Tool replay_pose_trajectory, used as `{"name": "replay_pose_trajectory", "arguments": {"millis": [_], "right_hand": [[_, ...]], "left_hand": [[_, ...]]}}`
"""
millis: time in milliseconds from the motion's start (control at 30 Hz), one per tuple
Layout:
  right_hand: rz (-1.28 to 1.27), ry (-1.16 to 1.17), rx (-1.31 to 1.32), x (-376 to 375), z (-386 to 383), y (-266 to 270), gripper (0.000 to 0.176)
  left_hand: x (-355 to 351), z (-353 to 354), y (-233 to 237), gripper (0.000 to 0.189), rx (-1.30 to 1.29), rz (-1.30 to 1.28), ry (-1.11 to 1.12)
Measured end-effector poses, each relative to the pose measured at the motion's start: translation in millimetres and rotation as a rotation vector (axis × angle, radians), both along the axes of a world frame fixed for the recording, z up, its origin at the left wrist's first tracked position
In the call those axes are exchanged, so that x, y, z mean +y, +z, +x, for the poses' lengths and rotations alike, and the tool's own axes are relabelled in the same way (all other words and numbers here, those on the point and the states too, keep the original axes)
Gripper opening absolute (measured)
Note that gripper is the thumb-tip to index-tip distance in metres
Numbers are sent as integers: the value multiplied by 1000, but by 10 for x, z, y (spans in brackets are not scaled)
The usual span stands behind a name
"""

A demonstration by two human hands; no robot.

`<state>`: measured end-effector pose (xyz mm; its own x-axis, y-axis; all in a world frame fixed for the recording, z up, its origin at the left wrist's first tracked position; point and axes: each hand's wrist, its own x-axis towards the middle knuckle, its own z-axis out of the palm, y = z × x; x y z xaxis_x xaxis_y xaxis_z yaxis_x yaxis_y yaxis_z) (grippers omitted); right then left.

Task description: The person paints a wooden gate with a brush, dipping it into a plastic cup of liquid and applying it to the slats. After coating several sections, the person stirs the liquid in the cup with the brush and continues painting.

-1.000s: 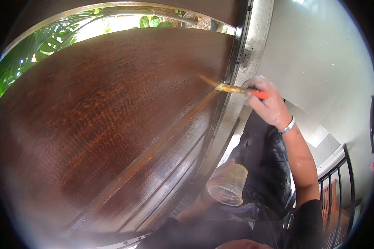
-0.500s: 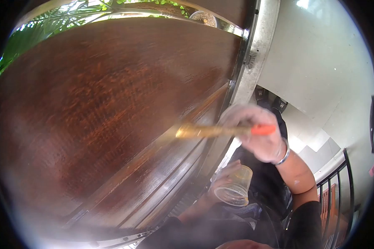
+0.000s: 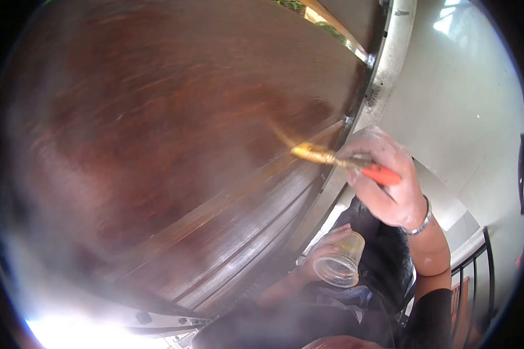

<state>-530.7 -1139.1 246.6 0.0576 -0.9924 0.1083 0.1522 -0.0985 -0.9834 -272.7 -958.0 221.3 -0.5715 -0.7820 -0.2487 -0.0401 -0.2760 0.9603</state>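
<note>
Paintbrush [image 3: 320,155] in right hand [image 3: 395,189], lettering uncertain

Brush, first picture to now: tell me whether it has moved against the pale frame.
Yes. The brush has moved away from the pale frame: its bristles were close beside it, and now they are farther out toward the wooden panel.

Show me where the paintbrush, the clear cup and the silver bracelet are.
Paintbrush [image 3: 382,174]: head view, on its orange handle.
Clear cup [image 3: 346,251]: head view, on its side wall.
Silver bracelet [image 3: 427,221]: head view, on its band.
</note>
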Motion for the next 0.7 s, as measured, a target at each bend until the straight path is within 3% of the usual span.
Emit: {"name": "replay_pose_trajectory", "arguments": {"millis": [67, 200, 333, 433, 600, 700], "right_hand": [[-90, 21, -152, -30, -34, 327, 21], [-56, 63, -462, -113, 3, 677, 26], [15, 130, -738, -151, 148, 755, 29], [106, 142, -641, -118, 48, 603, 25], [300, 83, -205, -32, -168, 182, 16], [345, 43, 6, -41, -150, 213, 14]], "left_hand": [[345, 232, -108, 88, -8, 370, 12], [103, 7, 102, 88, -35, -26, -17], [-29, -79, 208, 88, -42, -220, -25], [-55, -90, 234, 88, -42, -286, -28], [-89, -89, 258, 88, -26, -333, -3], [-32, -67, 230, 88, -12, -293, 1]]}}
